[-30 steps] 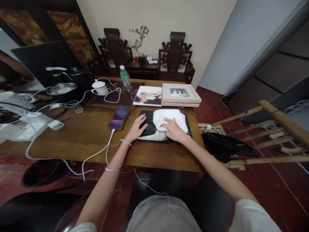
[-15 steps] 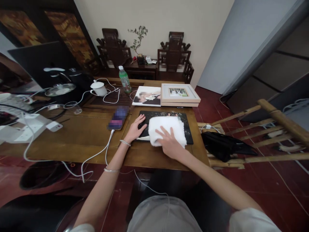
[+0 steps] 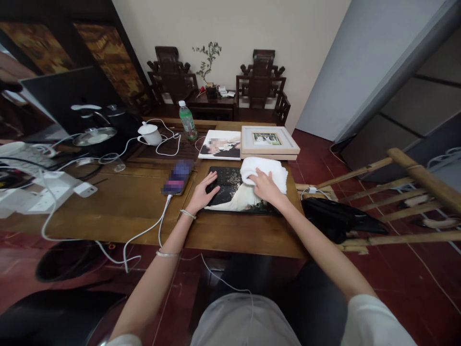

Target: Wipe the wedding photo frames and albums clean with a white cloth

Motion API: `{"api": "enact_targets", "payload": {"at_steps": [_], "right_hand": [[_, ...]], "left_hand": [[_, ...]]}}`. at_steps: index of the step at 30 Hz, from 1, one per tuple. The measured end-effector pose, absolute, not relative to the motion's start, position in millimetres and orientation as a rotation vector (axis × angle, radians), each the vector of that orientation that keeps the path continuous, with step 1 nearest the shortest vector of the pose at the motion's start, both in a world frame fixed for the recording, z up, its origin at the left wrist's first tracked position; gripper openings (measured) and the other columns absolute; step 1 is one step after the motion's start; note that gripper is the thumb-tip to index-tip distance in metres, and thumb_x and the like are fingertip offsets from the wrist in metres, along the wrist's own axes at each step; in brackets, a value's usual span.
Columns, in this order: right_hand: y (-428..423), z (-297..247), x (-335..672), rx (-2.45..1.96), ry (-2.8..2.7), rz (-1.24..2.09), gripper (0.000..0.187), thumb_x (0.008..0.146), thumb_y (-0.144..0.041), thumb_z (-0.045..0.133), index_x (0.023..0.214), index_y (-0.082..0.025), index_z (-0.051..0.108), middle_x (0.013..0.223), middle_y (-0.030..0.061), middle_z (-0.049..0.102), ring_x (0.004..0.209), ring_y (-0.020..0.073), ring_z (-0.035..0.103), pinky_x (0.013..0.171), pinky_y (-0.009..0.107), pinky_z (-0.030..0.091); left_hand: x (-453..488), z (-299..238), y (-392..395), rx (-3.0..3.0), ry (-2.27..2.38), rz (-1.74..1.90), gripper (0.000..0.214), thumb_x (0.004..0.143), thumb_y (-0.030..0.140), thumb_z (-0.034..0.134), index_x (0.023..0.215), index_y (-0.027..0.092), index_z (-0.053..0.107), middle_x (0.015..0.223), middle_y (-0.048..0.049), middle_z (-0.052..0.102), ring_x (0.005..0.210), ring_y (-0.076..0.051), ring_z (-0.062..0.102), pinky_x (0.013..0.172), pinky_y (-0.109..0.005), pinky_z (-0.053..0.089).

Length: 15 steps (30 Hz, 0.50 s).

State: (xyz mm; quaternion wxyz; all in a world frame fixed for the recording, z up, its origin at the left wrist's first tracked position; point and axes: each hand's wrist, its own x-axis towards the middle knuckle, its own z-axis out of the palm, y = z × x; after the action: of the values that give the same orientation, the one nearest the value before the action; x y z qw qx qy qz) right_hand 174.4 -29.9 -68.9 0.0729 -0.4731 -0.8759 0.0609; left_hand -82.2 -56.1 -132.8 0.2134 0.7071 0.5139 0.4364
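Note:
A dark photo panel (image 3: 230,199) lies flat on the wooden table, with a pale, dress-like shape in its picture. My left hand (image 3: 204,192) rests on its left edge, fingers stretched out and thumb apart, holding nothing. Over the panel's upper right part is a folded white towel (image 3: 275,170). My right hand (image 3: 266,186) grips the towel's lower left side, its fingers partly sunk in the cloth. The towel hides the panel's top right area.
Behind the panel lie a photo print (image 3: 220,144) and a framed photo (image 3: 266,139). A phone (image 3: 177,178) on a white cable is left of my left hand. Farther off stand a green-labelled bottle (image 3: 187,120), a lidded white cup (image 3: 149,133) and a power strip (image 3: 54,192).
My right hand has moved the towel up and to the right over the panel, uncovering its lower middle. My left hand stays at the left edge.

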Motion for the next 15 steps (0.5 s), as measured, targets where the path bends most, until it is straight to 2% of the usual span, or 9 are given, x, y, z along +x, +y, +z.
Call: {"api": "enact_targets", "payload": {"at_steps": [4, 9, 15], "right_hand": [[-28.2, -73.7, 140.9, -1.330, -2.662, 0.172, 0.059, 0.074, 0.002, 0.040, 0.128, -0.017, 0.053, 0.146, 0.0157, 0.041, 0.140, 0.0351, 0.021, 0.101, 0.075, 0.018], [-84.0, -83.0, 124.1, -1.050, -2.799, 0.164, 0.050, 0.075, 0.002, 0.040, 0.115, -0.017, 0.063, 0.149, 0.0124, 0.038, 0.141, 0.0360, 0.019, 0.103, 0.075, 0.011], [-131.1, -76.9, 170.8, -0.939, -2.832, 0.322, 0.052, 0.067, 0.005, 0.037, 0.102, -0.018, 0.067, 0.146, 0.0085, 0.043, 0.141, 0.0319, 0.023, 0.104, 0.073, 0.016]], "left_hand": [[-82.9, -129.6, -58.3, 1.981, 1.414, 1.216, 0.048, 0.087, 0.038, 0.055, 0.130, 0.015, 0.056, 0.143, -0.0119, 0.047, 0.134, -0.023, 0.042, 0.114, -0.042, 0.029], [-81.9, -129.8, -61.1, 2.046, 1.425, 1.186, 0.045, 0.090, 0.036, 0.049, 0.129, 0.014, 0.057, 0.142, -0.0126, 0.049, 0.136, -0.024, 0.039, 0.114, -0.043, 0.028], [-80.3, -132.2, -61.1, 2.091, 1.458, 1.159, 0.044, 0.091, 0.036, 0.046, 0.128, 0.014, 0.057, 0.141, -0.0134, 0.049, 0.137, -0.025, 0.037, 0.114, -0.046, 0.028]]}}
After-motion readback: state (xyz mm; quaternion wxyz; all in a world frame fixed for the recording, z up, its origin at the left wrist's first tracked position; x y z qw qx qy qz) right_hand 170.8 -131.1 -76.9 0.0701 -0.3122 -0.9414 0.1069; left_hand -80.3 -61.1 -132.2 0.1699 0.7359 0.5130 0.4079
